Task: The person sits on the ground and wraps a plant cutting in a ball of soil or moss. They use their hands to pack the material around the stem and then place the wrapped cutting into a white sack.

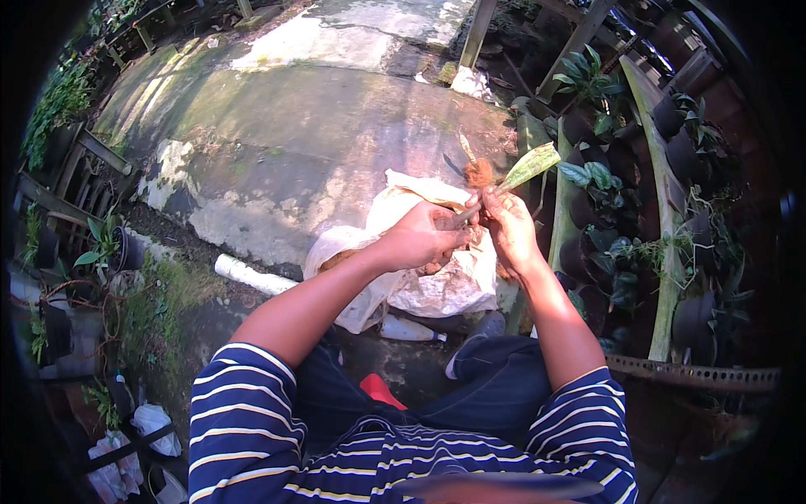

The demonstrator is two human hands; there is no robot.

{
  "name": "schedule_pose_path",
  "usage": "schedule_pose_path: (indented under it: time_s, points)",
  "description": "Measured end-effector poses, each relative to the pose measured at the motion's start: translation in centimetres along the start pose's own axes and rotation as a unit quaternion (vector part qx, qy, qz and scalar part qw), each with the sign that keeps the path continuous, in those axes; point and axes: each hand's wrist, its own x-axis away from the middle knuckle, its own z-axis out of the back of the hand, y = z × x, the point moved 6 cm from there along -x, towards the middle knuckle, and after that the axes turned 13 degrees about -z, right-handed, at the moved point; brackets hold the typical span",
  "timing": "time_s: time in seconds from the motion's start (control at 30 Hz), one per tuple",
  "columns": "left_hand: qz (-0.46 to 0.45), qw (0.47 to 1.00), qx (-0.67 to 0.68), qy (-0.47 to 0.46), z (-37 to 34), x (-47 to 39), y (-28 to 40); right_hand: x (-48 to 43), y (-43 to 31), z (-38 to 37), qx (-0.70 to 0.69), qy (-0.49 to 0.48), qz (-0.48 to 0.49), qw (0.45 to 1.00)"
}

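Over an open white sack (pixel 441 293) with brown soil or fibre in it, both my hands are on one plant cutting with a broad, mottled green-yellow leaf (pixel 530 165). My left hand (pixel 425 236) is closed around its lower, brownish end. The fingers of my right hand (pixel 509 220) pinch it just below the leaf. Just beyond my fingers, a reddish-brown root ball (pixel 478 172) with a pale stem rests on the concrete. Soil covers my fingers, and they partly hide the cutting's base.
A white pipe (pixel 252 274) lies left of the sack, and a dirty white bottle (pixel 409 329) lies beside my shoe (pixel 475 343). Potted plants stand between mossy boards (pixel 661 189) on the right. A wooden post (pixel 476 38) rises ahead. A black pot (pixel 129 249) is at left.
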Motion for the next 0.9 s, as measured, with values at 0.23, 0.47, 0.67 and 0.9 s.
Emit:
schedule_pose_path:
  time_s: [0.23, 0.47, 0.67, 0.9]
  points:
    - [-0.054, 0.977, -0.208, 0.009, 0.4, -0.7, 0.3, -0.4, 0.8, 0.4, -0.006, 0.048, 0.005, 0.999]
    - [0.017, 0.994, -0.110, 0.015, 0.4, -1.2, -2.6, 2.2, -1.3, -2.9, 0.290, 0.024, 0.234, 0.928]
    - [0.019, 0.993, 0.106, -0.051, -0.1, -0.9, -3.2, 1.3, -0.6, -0.6, 0.078, -0.057, 0.028, 0.995]
    - [0.105, 0.973, 0.190, -0.084, -0.9, 0.5, -1.5, 1.9, -0.6, -1.3, 0.138, -0.106, 0.036, 0.984]
